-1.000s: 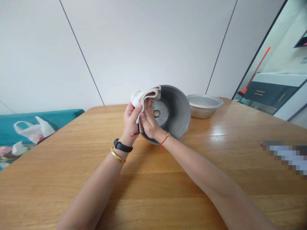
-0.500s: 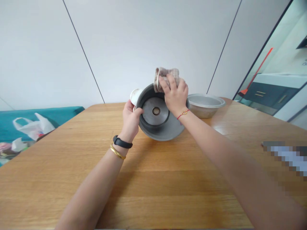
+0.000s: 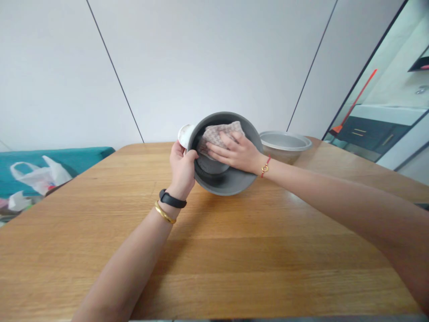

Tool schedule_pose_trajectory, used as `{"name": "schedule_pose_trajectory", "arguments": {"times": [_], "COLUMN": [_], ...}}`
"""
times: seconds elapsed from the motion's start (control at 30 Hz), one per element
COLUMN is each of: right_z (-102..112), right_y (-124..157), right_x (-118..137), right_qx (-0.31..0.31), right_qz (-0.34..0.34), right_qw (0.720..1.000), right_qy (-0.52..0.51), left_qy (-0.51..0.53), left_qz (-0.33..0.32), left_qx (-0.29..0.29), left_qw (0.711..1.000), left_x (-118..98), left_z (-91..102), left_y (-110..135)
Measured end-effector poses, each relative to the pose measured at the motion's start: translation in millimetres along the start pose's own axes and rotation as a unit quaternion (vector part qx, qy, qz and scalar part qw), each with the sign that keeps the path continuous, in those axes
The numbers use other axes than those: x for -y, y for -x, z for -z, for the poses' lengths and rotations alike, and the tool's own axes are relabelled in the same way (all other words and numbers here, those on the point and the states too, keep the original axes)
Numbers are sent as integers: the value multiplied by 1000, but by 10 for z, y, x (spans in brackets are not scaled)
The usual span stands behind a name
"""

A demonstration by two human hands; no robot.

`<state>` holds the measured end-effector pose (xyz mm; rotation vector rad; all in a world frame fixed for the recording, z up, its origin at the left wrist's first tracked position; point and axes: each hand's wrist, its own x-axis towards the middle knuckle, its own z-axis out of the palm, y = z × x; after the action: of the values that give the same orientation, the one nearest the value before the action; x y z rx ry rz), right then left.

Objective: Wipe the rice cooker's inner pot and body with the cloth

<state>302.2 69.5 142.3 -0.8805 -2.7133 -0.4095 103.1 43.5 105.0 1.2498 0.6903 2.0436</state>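
A round grey pot (image 3: 231, 184) is tilted so that its dark inside faces me. My left hand (image 3: 182, 163) grips its left rim, thumb over the edge, beside a white rounded part (image 3: 185, 135) that sticks out at the side. Inside the pot, my right hand (image 3: 236, 152) holds a brown and white checked cloth (image 3: 217, 136) against the inner surface, with fingers spread over it. The cloth and hand hide much of the pot's bottom.
Behind the pot to the right, a metal basin (image 3: 286, 142) stands on the wooden table (image 3: 251, 250). A pale wall rises beyond. At the left lie a teal seat (image 3: 90, 156) and a white plastic bag (image 3: 43, 176). A red-handled broom (image 3: 357, 103) leans in the doorway at right.
My right hand has moved the cloth from the pot's upper rim down and left into the inside, over the round centre piece. My left hand keeps its hold on the rim.
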Motion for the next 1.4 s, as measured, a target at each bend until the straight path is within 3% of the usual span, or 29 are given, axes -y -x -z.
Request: {"name": "schedule_pose_trajectory", "arguments": {"times": [0.07,0.13,0.23,0.33,0.47,0.63,0.7,0.77,0.87,0.93,1.0,1.07,1.17,1.3,1.4], "right_z": [32,17,-86,-194,-218,-197,-252,-357,-541,-615,-608,-523,-361,-365,-497], "right_y": [-179,-281,-253,-116,14,8,-49,-136,-289,-363,-386,-356,-257,-142,-93], "right_x": [-123,-218,-169,93,429,529,547,592,700,759,771,720,569,464,540], "right_qx": [44,58,72,133,236,251,215,131,-40,-137,-203,-250,-273,-150,-61], "right_qz": [51,49,-48,-163,-218,-227,-231,-228,-211,-181,-142,-130,-189,-254,-182], "right_qw": [998,996,985,952,933,941,940,924,857,831,846,882,926,955,981], "right_qy": [-3,43,151,221,159,-14,-129,-277,-468,-508,-472,-379,-181,-13,-14], "left_qy": [-4,-4,1,-6,-18,-25,-27,-24,-18,-19,-16,-10,-13,-17,-15], "left_qz": [-2,-1,-7,-27,-39,-39,-37,-33,-27,-25,-19,-9,-5,-8,-8], "left_qx": [6,9,2,4,29,33,27,21,14,13,18,24,28,30,8], "left_qw": [1000,1000,1000,1000,999,998,999,999,999,999,1000,1000,1000,999,1000], "left_x": [-7,-7,9,31,34,10,1,-8,-21,-30,-40,-48,-49,-41,-38], "left_z": [6,12,9,-20,-70,-99,-104,-107,-110,-105,-95,-84,-79,-98,-99], "left_y": [17,35,55,76,113,118,109,106,114,124,130,133,133,126,106]}}
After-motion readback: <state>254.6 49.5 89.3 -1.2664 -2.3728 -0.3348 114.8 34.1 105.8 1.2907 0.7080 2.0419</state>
